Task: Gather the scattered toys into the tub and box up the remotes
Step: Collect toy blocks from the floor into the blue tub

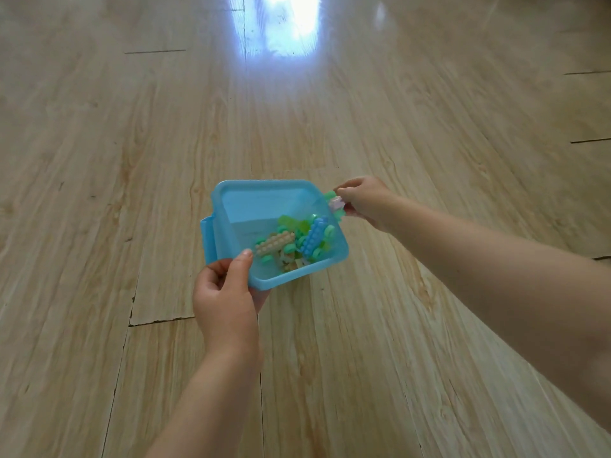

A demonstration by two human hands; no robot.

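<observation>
Left hand (228, 299): clamped on the near corner of the blue tub (264, 201), thumb hooked over the rim and pointing into the tub, fingers curled under the outside wall. The tub looks lifted off the floor and tipped, carried by this one corner.

Right hand (365, 201): pinched shut on a small cluster of toy pieces (335, 201), green and pale pink, held right at the tub's far right rim, just outside the wall.

Toys in the tub: a beige studded brick (274, 243) lies closest to the left thumb; a blue studded brick (314, 238) sits beyond it toward the right wall, with green round pieces (291, 248) heaped around both. All have slid into the low corner.

Floor (132, 160): pale wood planks on every side of both hands, with a bright glare patch (284, 24) far beyond the tub. No loose toys show on it.

Remotes and box: not in view, so that half of the job looks untouched from here.

Step in hand: my read, the pinched cluster is about to go over the rim and in.

Risk, the drop: the cluster hangs outside the wall; let go too soon and it hits the floor.

Risk, the tilt: a one-corner hold on a tipped tub. More tip and the heap could spill over the low rim.

Risk, the pinch: several small pieces in one pinch, so one could slip loose.
</observation>
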